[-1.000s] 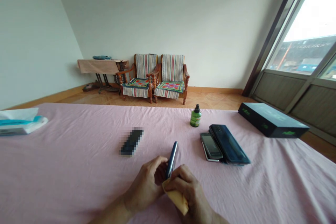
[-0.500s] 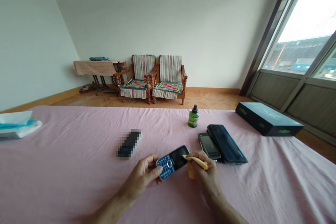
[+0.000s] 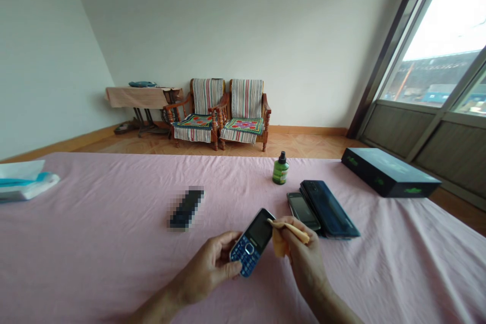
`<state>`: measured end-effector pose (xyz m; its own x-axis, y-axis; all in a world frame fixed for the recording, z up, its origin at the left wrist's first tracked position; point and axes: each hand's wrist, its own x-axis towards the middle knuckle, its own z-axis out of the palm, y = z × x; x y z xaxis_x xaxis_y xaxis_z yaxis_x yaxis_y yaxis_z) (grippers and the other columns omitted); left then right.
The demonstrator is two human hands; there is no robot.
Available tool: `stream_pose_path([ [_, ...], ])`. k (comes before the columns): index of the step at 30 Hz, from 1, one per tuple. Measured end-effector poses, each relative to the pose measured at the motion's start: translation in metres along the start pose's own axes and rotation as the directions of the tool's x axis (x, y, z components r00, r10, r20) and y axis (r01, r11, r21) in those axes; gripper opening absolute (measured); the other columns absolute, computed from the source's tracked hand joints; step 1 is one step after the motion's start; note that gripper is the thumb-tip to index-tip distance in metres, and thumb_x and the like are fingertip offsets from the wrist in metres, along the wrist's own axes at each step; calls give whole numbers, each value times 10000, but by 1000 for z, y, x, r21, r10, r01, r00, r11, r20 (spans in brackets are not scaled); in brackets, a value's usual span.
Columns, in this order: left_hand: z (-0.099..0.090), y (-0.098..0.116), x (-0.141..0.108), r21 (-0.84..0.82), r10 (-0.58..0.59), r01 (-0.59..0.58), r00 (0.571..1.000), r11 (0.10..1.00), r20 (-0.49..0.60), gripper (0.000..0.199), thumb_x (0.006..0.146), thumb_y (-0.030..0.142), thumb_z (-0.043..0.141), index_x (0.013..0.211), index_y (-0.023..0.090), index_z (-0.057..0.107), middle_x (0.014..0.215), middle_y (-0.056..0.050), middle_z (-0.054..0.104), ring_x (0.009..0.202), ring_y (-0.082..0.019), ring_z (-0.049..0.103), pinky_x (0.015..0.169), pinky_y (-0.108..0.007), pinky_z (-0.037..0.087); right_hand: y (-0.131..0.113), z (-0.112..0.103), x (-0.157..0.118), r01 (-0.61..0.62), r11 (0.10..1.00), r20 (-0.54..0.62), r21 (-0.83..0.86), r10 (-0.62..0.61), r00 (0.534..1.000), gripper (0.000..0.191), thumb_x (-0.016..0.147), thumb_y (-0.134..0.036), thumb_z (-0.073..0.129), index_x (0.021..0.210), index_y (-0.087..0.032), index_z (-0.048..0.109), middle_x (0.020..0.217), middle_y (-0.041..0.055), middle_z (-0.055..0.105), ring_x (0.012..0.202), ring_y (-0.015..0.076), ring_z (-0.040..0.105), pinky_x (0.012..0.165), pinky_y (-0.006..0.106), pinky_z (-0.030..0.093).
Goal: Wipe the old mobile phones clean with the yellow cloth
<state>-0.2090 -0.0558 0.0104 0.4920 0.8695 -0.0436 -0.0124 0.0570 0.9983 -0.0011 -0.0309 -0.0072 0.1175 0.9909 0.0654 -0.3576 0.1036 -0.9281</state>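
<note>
A blue keypad phone [image 3: 251, 243] is held tilted in my left hand [image 3: 207, 268], whose thumb lies on the lower keys and whose fingers wrap the left edge. My right hand [image 3: 304, 258] pinches a folded yellow-orange cloth [image 3: 281, 243]. One tip of the cloth meets the upper right part of the phone's screen. Just beyond my right hand lie a grey touchscreen phone [image 3: 302, 211] and, beside it, a dark blue glossy phone [image 3: 328, 207] on top of a stack. Farther left is a dark pixelated object [image 3: 186, 208], too blurred to make out.
A green bottle with a black cap [image 3: 280, 168] stands near the far edge of the pink tablecloth [image 3: 114, 243]. A black box [image 3: 391, 172] sits at the right, a white and blue packet [image 3: 26, 182] at the far left. Two wooden armchairs [image 3: 245, 106] stand by the wall.
My left hand has turned the keypad phone to a steeper angle, its lower end moving down and right. My right hand and the cloth have shifted slightly right.
</note>
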Motion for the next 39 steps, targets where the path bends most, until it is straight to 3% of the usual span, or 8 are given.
stream_pose_path([
  [6,4,-2,1,-72,-20,22,999,997,34,449,832,486,666,1054,98,626,812,-46,582,623,-116,530,519,-187,406,-5,4,-2,77,994,55,-74,-73,996,133,720,-305,691,690,-176,694,696,10,584,648,135,518,564,220,403],
  [12,14,-5,1,-258,-30,32,999,966,11,441,808,480,696,1018,94,653,796,-60,587,622,-130,551,551,-222,449,-13,-1,4,286,913,-39,-290,-310,950,170,748,-349,661,753,-185,708,763,35,606,716,174,554,613,259,435],
  [16,22,-4,1,-317,-26,28,1000,948,11,446,818,473,690,1062,101,656,724,-38,554,596,-114,513,538,-205,429,-9,2,2,320,893,37,-317,-326,945,162,798,-309,618,880,-199,703,764,26,590,637,150,529,514,230,410],
  [23,29,-2,0,-322,-18,24,1000,946,22,391,848,430,673,1064,104,673,688,-21,522,565,-88,457,512,-177,384,-4,6,-6,523,766,131,-372,-515,847,332,822,-144,551,1091,-283,685,902,34,602,824,173,587,668,255,481],
  [27,28,-4,-1,-323,-4,11,1000,946,23,399,854,419,670,1109,113,657,715,-25,530,602,-103,484,544,-193,408,1,2,-6,564,716,185,-411,-540,821,429,818,-94,513,1170,-297,650,956,45,591,859,176,584,705,269,486],
  [33,26,-8,-1,-321,-9,0,1000,947,-27,414,835,428,688,1114,125,655,746,-36,567,624,-122,523,551,-205,431,8,3,-10,581,711,221,-396,-540,812,524,789,-42,493,1220,-314,617,987,49,587,898,185,592,736,277,490],
  [36,23,-9,2,-370,-26,-12,995,929,-97,394,807,411,724,1088,141,667,782,-48,612,657,-131,543,587,-211,443,9,8,-18,579,721,295,-380,-499,815,514,807,-52,503,1240,-308,606,959,56,590,865,188,600,698,270,496],
  [39,16,-9,5,-438,-54,-35,981,898,-188,376,766,380,770,1052,154,679,835,-56,643,713,-145,573,629,-214,449,8,15,-27,614,715,406,-334,-479,778,492,829,-67,505,1254,-295,599,890,58,591,786,174,607,632,250,493],
])
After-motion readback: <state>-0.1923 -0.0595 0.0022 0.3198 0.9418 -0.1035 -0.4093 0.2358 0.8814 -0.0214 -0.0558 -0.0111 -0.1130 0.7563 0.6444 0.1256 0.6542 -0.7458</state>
